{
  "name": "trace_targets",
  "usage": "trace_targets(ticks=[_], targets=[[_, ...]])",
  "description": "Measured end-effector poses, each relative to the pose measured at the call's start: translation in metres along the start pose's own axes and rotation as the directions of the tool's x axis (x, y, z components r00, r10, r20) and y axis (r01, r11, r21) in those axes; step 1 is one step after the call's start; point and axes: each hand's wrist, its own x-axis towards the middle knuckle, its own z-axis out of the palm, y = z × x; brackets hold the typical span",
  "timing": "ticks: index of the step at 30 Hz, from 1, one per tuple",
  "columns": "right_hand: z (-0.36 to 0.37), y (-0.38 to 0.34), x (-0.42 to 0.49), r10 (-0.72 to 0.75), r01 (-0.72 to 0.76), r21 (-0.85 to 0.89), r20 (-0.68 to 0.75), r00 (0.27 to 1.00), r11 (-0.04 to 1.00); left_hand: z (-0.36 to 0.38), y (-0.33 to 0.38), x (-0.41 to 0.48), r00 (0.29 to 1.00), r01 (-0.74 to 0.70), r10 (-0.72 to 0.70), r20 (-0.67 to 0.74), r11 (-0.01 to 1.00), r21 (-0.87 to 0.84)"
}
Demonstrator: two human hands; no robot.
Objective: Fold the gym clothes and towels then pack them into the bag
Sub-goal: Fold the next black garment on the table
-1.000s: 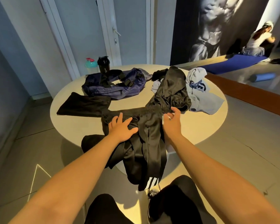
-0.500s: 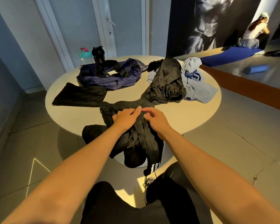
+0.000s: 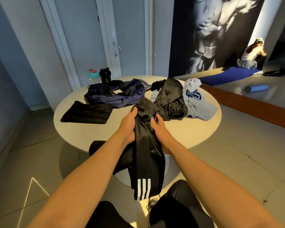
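In the head view, the left hand [image 3: 130, 124] and the right hand [image 3: 160, 130] both grip a bunched pair of black track pants [image 3: 146, 152] over the near edge of the round, pale bench [image 3: 82, 130]; the left hand's thumb lies up along the cloth just below the gathered elastic waistband, and the right hand's fingers curl into the folds from the other side, so both hands are closed round the fabric; the waistband end stands above the hands, while the rest hangs down past the bench's rim toward the person's dark-clad knees, with 3 white stripes [image 3: 143, 188] showing near the lower end; a dark lump of cloth [image 3: 97, 145] shows below the rim, left of the left forearm, and whether it belongs to the pants cannot be told; on the bench, at its far left, lies a slack navy bag [image 3: 117, 97] with black straps, and just in front of it a flat folded black garment [image 3: 87, 112]; to the right of the hands a shiny black garment [image 3: 169, 99] lies crumpled, touching a pale blue-grey garment [image 3: 197, 104] at the bench's right side; at the far edge stand a black shaker bottle [image 3: 105, 76] and a teal bottle [image 3: 92, 74] close together; beyond, on the floor, lie a blue mat [image 3: 225, 76] and a blue roller [image 3: 256, 88], and another person [image 3: 252, 55] sits by the wall
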Motion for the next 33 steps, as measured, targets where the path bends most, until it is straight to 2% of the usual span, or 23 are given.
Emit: trace_targets(ticks=[2,4,7,10,12,14,16,18,19,21,23,26,27,29,30,32,33], targets=[[0.009,-0.008,-0.003,-0.025,0.023,0.026,0.046,0.999,0.999,0.005,0.004,-0.001,0.999,-0.006,0.007,-0.053,1.0,0.021],[0.016,-0.012,-0.004,-0.131,0.131,-0.011,-0.039,0.991,0.991,0.006,0.008,-0.005,0.996,-0.006,0.01,-0.094,0.999,0.041],[0.021,-0.02,0.0,-0.322,0.27,-0.225,-0.246,0.914,0.936,0.003,0.012,-0.014,0.997,-0.028,0.033,-0.071,0.997,0.071],[0.026,-0.031,0.006,-0.428,0.25,-0.459,-0.34,0.837,0.853,-0.002,0.014,-0.018,0.985,-0.152,0.166,-0.042,0.961,0.233],[0.029,-0.038,0.007,-0.467,0.267,-0.494,-0.342,0.815,0.827,-0.006,0.016,-0.019,0.959,-0.174,0.246,-0.138,0.901,0.397],[0.031,-0.042,0.005,-0.45,0.296,-0.422,-0.33,0.83,0.857,-0.01,0.02,-0.018,0.911,-0.11,0.287,-0.297,0.862,0.495],[0.031,-0.043,0.004,-0.35,0.29,-0.226,-0.301,0.887,0.93,-0.012,0.025,-0.021,0.89,-0.055,0.241,-0.386,0.899,0.434],[0.035,-0.043,0.001,-0.213,0.2,-0.084,-0.213,0.953,0.976,-0.012,0.024,-0.024,0.926,-0.009,0.11,-0.361,0.962,0.272],[0.038,-0.042,0.0,-0.193,0.179,-0.092,-0.182,0.964,0.98,-0.013,0.024,-0.025,0.945,0.017,0.048,-0.323,0.981,0.196],[0.046,-0.035,0.0,-0.243,0.21,-0.192,-0.168,0.955,0.959,-0.017,0.019,-0.024,0.967,0.054,-0.029,-0.253,0.994,0.093],[0.051,-0.032,-0.002,-0.292,0.241,-0.309,-0.13,0.947,0.92,-0.018,0.017,-0.028,0.974,0.065,-0.05,-0.223,0.996,0.062],[0.053,-0.04,-0.001,-0.235,0.238,-0.257,0.045,0.971,0.937,-0.019,0.015,-0.029,0.987,0.045,-0.046,-0.156,0.999,-0.011],[0.052,-0.043,0.0,-0.259,0.258,-0.317,0.039,0.965,0.913,-0.019,0.017,-0.032,0.989,0.054,-0.055,-0.139,0.998,-0.012],[0.046,-0.052,0.004,-0.387,0.288,-0.478,-0.12,0.914,0.83,-0.018,0.02,-0.031,0.991,0.037,-0.026,-0.13,0.996,0.083],[0.039,-0.055,0.006,-0.444,0.264,-0.54,-0.235,0.865,0.799,-0.019,0.023,-0.03,0.989,-0.006,0.037,-0.14,0.976,0.216],[0.022,-0.06,0.005,-0.491,0.167,-0.608,-0.415,0.766,0.776,-0.021,0.03,-0.031,0.959,-0.081,0.215,-0.187,0.836,0.542],[0.013,-0.061,0.005,-0.5,0.116,-0.634,-0.469,0.728,0.764,-0.025,0.031,-0.031,0.932,-0.103,0.293,-0.213,0.776,0.622]])
